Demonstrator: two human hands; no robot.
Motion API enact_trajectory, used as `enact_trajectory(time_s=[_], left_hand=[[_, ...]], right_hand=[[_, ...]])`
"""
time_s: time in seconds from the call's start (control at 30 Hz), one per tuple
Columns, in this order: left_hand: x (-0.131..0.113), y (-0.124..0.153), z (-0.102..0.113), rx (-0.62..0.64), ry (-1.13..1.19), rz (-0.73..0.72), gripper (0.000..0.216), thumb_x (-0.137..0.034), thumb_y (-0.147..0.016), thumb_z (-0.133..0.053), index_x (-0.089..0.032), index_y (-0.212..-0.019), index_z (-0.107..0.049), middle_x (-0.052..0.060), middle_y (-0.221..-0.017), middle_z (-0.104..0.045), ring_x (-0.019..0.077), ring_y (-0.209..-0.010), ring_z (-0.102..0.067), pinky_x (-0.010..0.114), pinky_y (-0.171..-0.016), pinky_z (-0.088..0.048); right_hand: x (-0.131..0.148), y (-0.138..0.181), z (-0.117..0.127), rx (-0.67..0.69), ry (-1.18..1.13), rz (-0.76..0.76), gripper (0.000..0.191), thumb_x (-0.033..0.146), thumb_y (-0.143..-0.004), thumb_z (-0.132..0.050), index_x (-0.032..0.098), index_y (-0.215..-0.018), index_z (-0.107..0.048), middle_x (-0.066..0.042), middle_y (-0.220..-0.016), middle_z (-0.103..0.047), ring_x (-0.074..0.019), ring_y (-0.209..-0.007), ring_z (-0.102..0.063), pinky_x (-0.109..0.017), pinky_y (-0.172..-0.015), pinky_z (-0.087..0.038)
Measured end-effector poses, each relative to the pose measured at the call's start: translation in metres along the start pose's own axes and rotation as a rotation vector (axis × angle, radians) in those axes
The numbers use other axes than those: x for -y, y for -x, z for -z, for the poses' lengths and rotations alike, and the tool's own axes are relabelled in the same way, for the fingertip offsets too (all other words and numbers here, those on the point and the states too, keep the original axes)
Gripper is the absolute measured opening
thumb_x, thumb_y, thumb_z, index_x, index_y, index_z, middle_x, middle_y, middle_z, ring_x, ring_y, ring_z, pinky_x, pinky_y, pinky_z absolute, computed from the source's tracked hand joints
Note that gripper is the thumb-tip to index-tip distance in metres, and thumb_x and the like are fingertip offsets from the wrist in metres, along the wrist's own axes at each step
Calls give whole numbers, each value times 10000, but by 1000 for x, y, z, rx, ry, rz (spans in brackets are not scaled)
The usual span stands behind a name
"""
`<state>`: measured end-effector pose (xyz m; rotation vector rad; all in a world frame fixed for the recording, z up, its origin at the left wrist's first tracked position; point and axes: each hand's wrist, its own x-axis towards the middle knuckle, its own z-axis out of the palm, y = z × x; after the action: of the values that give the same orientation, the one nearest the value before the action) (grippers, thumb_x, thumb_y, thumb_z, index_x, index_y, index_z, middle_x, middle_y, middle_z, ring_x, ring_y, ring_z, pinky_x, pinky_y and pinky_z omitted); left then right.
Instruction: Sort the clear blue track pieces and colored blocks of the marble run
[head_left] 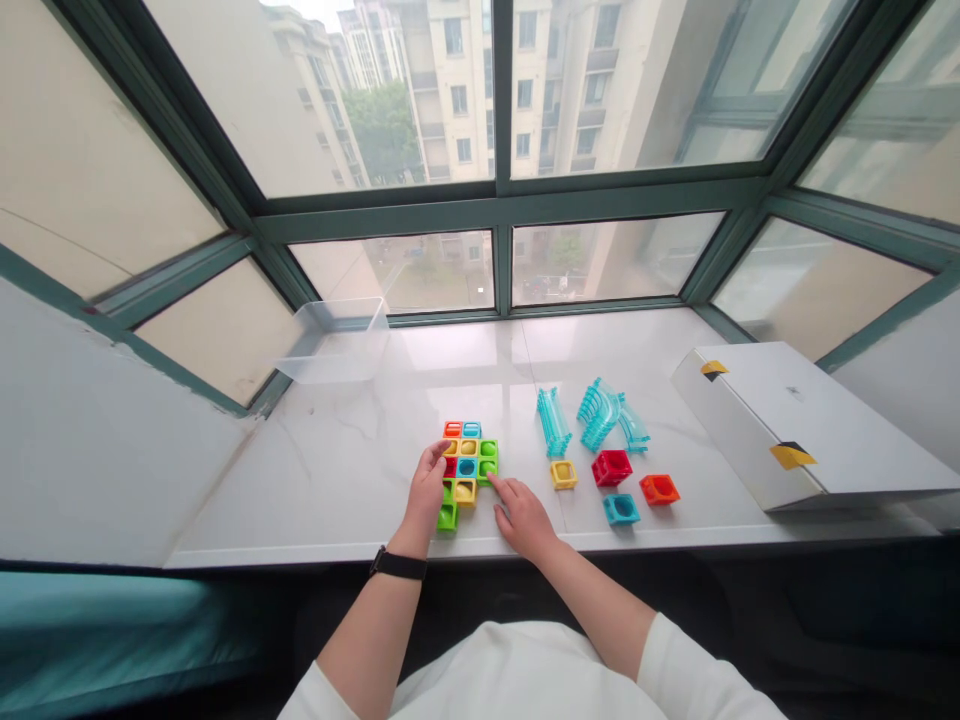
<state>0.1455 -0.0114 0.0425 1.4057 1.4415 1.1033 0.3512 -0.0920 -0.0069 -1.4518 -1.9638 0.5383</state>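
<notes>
White sleeve (673,668) and bare forearms lead down to both hands at the marble sill (315,480): left hand (426,490) curled over the block grid (471,452), fingers resting on it, grip unclear; right hand (521,517) half open and holding nothing, forefinger (491,480) touching the grid's edge. Steadying the grid with one hand while the other presses looks the sound way to keep rows square. Loose cubes (611,467) and teal chutes (600,413) lie off to the right.
</notes>
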Motion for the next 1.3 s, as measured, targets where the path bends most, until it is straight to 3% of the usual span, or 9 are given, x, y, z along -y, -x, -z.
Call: enact_trajectory(time_s=[0.1,0.27,0.33,0.57,0.73,0.83,1.07,1.2,1.3], left_hand=[[0,-6,14,-16,-30,-9,394,-217,-1014,-406,-227,-1372,-570,107,-1370,-696,218,-1247,-681,416,-1041,-570],[4,-1,18,21,-535,-367,372,-272,-1036,-440,-232,-1355,-627,91,-1426,-653,257,-1370,-568,493,-1202,-426],[8,2,13,55,-683,-432,380,-247,-1040,-423,-242,-1346,-648,79,-1458,-636,271,-1404,-534,507,-1223,-389],[13,0,5,83,-856,-421,397,-311,-1073,-400,-258,-1385,-640,80,-1513,-596,271,-1348,-584,451,-1119,-477],[10,0,5,98,-925,-403,456,-444,-1046,-493,-261,-1453,-587,99,-1542,-559,308,-1323,-593,458,-1070,-499],[11,0,5,97,-926,-398,461,-452,-1043,-500,-271,-1460,-576,99,-1539,-556,303,-1300,-605,439,-1046,-505],[9,-2,7,137,-938,-354,457,-442,-1045,-500,-282,-1470,-551,88,-1561,-527,275,-1273,-627,414,-1009,-523],[7,-2,7,146,-942,-347,460,-455,-1046,-493,-277,-1466,-554,87,-1569,-520,278,-1296,-615,422,-1016,-525],[5,-2,6,144,-940,-344,461,-464,-1052,-478,-275,-1464,-555,87,-1565,-525,280,-1302,-611,423,-1005,-528]], right_hand=[[-2,0,-2,-11,-10,-3,679,122,-934,-529,299,-1580,-418,-96,-1195,-640,-273,-1092,-605,-462,-995,-544],[-2,-1,-2,-13,-22,-3,689,117,-924,-528,306,-1578,-420,-95,-1187,-644,-276,-1084,-611,-461,-980,-553],[-1,0,-1,-17,-26,0,692,120,-923,-530,309,-1579,-417,-97,-1193,-643,-283,-1092,-612,-473,-984,-554],[5,7,10,-17,-93,102,597,168,-948,-546,305,-1526,-485,-98,-1187,-649,-269,-1074,-629,-450,-972,-558],[19,5,13,133,-47,328,529,159,-948,-525,312,-1452,-569,-86,-1176,-672,-247,-1028,-634,-407,-927,-546],[33,-2,9,219,-11,367,442,206,-977,-539,295,-1406,-600,-75,-1096,-690,-233,-960,-633,-373,-876,-533],[44,-14,0,292,22,256,190,245,-941,-672,226,-1130,-663,-69,-1030,-689,-226,-913,-626,-322,-809,-481],[28,-6,10,285,-125,117,109,186,-916,-665,235,-1012,-647,-26,-963,-687,-186,-823,-621,-279,-757,-462],[13,8,26,208,-297,-20,80,194,-909,-662,242,-968,-637,2,-898,-680,-171,-787,-627,-276,-756,-477]])
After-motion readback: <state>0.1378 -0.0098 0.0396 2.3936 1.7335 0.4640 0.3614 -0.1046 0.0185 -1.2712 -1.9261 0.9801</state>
